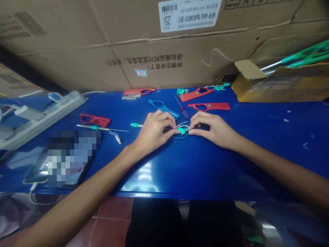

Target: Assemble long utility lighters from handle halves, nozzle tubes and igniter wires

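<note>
At the middle of the blue table, my left hand (pixel 158 129) pinches a small green plastic trigger (pixel 182 131) between thumb and index finger. The trigger sits over a translucent blue lighter shell half (pixel 180 136), mostly hidden by my hands. My right hand (pixel 212 128) is closed in a pinch at the trigger's right side, on a thin white wire (pixel 187 127) looping there. A metal lighter tube with a green collar (pixel 135 125) sticks out left from behind my left hand. Just beyond my fingers lie another blue shell half (pixel 163 107) and a purple-handled screwdriver (pixel 185 113).
Red lighter shells (pixel 209 106) lie along the back and a red shell (pixel 95 120) at left, near a metal tube with wires (pixel 102 128). A power strip (pixel 43 120) and a phone (pixel 38 168) are at left. A cardboard box (pixel 280 84) of green lighters stands at right.
</note>
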Demonstrator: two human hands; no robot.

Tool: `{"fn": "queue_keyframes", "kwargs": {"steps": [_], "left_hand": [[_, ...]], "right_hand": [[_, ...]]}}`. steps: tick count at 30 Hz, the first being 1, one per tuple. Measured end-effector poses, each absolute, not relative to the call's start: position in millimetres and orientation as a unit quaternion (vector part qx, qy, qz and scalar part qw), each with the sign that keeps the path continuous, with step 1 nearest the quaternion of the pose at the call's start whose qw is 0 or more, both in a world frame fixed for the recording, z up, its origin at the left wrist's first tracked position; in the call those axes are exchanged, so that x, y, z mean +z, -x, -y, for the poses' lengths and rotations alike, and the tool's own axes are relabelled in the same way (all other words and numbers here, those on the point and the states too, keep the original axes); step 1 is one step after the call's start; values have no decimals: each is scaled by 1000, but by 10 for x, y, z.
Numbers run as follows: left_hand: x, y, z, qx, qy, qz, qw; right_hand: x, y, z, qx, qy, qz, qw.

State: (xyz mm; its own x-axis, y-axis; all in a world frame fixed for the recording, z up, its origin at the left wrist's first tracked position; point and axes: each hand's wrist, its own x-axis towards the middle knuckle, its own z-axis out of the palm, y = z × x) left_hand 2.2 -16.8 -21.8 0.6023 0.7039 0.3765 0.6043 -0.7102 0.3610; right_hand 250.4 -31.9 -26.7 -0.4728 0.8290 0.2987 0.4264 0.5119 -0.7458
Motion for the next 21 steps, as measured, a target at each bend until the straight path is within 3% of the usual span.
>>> {"fn": "queue_keyframes", "kwargs": {"steps": [15,21], "left_hand": [[-269,-44,165,269,-890,-354,104],[-202,-54,195,234,-913,-334,28]], "right_hand": [[-259,-2532,319,291,394,817,305],[-233,-2548,312,286,393,829,275]]}}
